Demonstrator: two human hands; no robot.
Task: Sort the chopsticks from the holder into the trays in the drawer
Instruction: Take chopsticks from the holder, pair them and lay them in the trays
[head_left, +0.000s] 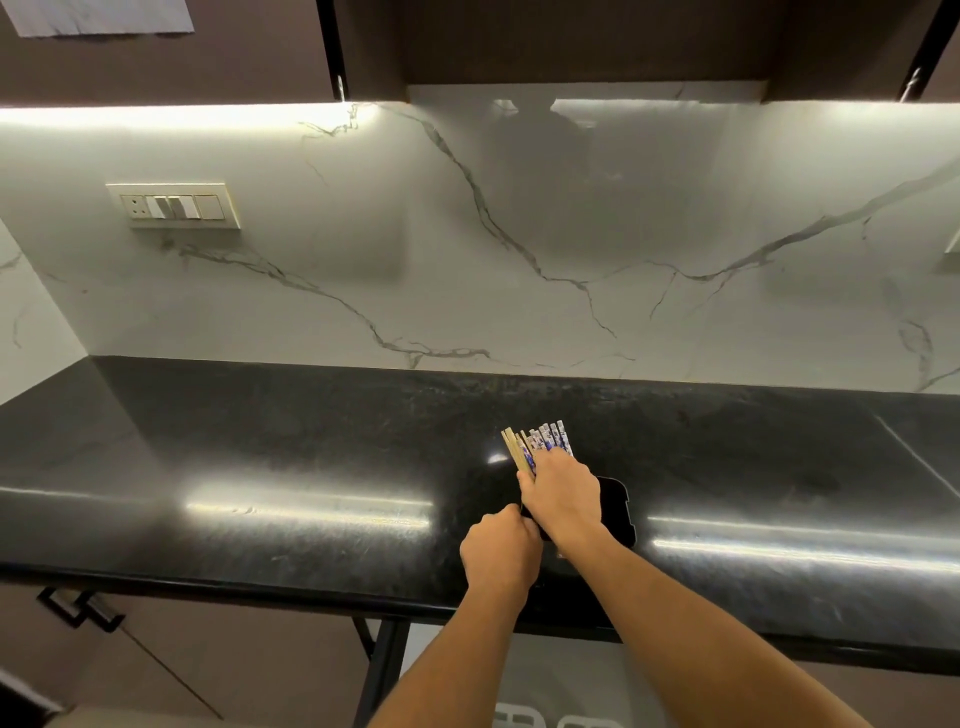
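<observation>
A bundle of chopsticks (540, 444) sticks up from a black holder (615, 512) on the black countertop; some are plain wood, others white with blue pattern. My right hand (563, 496) is wrapped around the bundle just above the holder's mouth. Beside it, my left hand (501, 553) is closed against the holder's near left side. Both hands cover most of the holder. The drawer and its trays are not in view.
The glossy black countertop (311, 467) runs left to right, its front edge just below my hands. Behind it rises a white marble backsplash with a switch plate (174, 205) at the left. Cabinet fronts with a dark handle (78, 608) sit below the counter.
</observation>
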